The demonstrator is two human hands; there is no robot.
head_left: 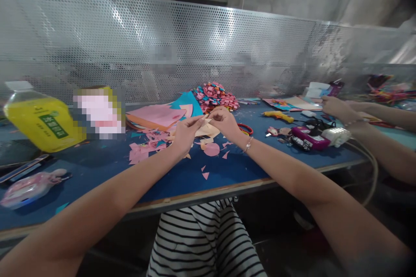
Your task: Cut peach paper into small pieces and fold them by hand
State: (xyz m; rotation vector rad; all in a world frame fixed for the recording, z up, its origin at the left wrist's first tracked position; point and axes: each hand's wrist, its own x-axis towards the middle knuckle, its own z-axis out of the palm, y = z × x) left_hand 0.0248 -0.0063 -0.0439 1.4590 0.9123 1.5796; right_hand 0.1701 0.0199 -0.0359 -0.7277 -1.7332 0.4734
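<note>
My left hand [187, 133] and my right hand [226, 124] meet over the blue table. Fingertips of both hands pinch a small pale piece of paper [206, 117], whose shape is mostly hidden by the fingers. Beneath them lie cream paper pieces [208, 130] and a round pink paper piece [212, 149]. Pink paper scraps [139, 152] are scattered beside my left hand. Pink paper sheets [156, 114] and a blue sheet [191, 101] rest behind it. Just beyond my hands stands a heap of small folded-looking colourful paper pieces [216, 95]. Red-handled scissors [246, 129] lie partly hidden beside my right wrist.
On the left are a large yellow bottle [39, 117] and a pink clear case [30, 186]. To the right lie a yellow tool [277, 115] and a power strip [336, 135] with cables. A co-worker's hand [339, 108] reaches in. A perforated metal panel [136, 52] borders the back.
</note>
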